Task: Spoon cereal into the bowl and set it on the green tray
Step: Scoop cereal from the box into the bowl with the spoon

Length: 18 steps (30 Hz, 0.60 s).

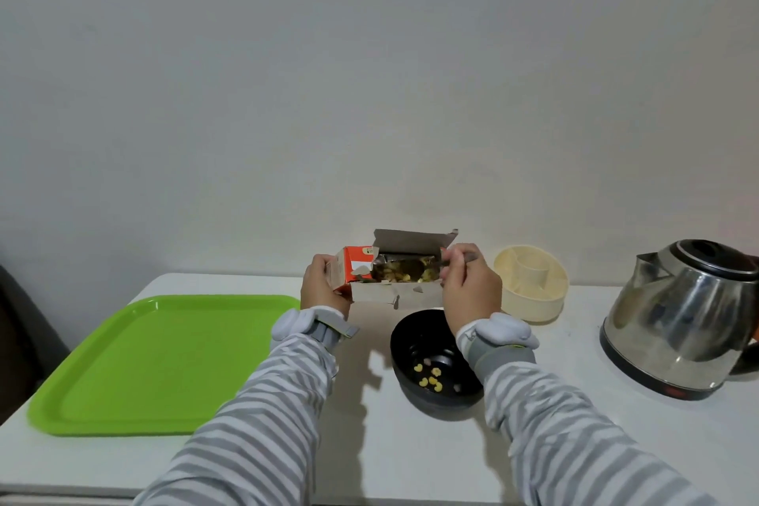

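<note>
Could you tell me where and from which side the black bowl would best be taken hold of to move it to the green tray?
Probably by the rim of the black bowl, from its left, tray-facing side: it stands upright with a few cereal pieces inside, so a level grip avoids spilling. The right hand holding the spoon hangs over its far right edge, and the green tray lies left.

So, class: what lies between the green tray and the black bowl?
In the head view, only the person's left striped sleeve crosses above the white tabletop between green tray and black bowl.

Right hand (472, 288) hides the spoon (468, 258) handle's middle.
</note>
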### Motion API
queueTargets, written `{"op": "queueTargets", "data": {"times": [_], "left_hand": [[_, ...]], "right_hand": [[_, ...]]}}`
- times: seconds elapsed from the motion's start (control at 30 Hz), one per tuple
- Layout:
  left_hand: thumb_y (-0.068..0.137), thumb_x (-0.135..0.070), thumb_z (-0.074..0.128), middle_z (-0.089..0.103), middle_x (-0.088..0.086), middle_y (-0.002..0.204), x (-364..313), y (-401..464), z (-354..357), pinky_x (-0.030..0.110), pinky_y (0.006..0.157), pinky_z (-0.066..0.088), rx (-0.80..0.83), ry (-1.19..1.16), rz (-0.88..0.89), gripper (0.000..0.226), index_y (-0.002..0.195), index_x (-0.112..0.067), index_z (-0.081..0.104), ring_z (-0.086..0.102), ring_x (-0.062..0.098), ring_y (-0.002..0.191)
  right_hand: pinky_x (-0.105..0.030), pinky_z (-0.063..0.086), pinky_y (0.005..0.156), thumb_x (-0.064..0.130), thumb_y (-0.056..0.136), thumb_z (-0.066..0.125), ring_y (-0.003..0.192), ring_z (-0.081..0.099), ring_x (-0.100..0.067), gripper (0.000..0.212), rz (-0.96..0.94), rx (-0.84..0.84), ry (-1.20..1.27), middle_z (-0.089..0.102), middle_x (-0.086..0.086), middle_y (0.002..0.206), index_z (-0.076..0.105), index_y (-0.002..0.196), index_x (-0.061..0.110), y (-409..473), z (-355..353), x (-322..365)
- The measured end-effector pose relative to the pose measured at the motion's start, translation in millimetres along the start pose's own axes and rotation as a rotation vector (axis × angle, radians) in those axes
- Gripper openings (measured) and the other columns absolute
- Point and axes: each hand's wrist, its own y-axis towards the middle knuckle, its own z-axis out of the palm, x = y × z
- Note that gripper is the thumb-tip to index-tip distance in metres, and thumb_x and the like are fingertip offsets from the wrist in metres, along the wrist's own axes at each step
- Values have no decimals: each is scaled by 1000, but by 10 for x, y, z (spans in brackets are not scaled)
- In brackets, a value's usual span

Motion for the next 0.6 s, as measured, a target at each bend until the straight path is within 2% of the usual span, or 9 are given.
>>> {"op": "queueTargets", "data": {"times": [0.1, 0.17, 0.27, 0.4, 0.53, 0.6], "left_hand": [[72, 3, 56, 56, 5, 88, 30, 2, -23, 27, 64, 35, -3, 34, 19, 30, 86, -21, 45, 47, 20, 76], [72, 3, 56, 55, 5, 86, 39, 2, -22, 28, 64, 35, -5, 35, 16, 29, 85, -21, 45, 46, 19, 76], [72, 3, 58, 58, 9, 90, 28, 7, -21, 27, 65, 35, 4, 55, 15, 32, 86, -22, 45, 47, 20, 77], [71, 4, 61, 64, 16, 99, 6, 1, -42, 26, 67, 35, -1, 55, 20, 34, 87, -22, 46, 50, 21, 77], [72, 3, 61, 64, 17, 101, 16, -9, -47, 26, 67, 35, -9, 61, 9, 31, 88, -20, 49, 51, 22, 79], [73, 2, 63, 64, 17, 103, 33, 12, -38, 26, 68, 35, -16, 78, 6, 28, 95, -13, 55, 56, 26, 82]], "right_hand": [[-31, 47, 63, 13, 97, 36, 59, 55, -24, 33, 183, -36, 108, 56, 5, 58, 49, 71, 28, 48, 33, 9], [-35, 51, 68, 14, 96, 36, 59, 54, -24, 36, 288, -42, 165, 55, 7, 54, 46, 66, 30, 68, 65, 22], [-40, 52, 72, 14, 94, 35, 62, 56, -26, 32, 378, -66, 205, 55, 6, 53, 50, 68, 25, 95, 78, 32], [-28, 41, 59, 12, 95, 33, 68, 57, -27, 24, 441, -72, 199, 54, 4, 53, 54, 84, 12, 133, 35, 8], [-27, 40, 58, 11, 93, 33, 60, 54, -27, 24, 524, -94, 233, 53, 0, 52, 55, 83, 10, 163, 5, -5], [-27, 38, 52, 10, 93, 33, 52, 49, -23, 26, 584, -116, 284, 52, -2, 52, 54, 79, 10, 179, -12, -3]]}}
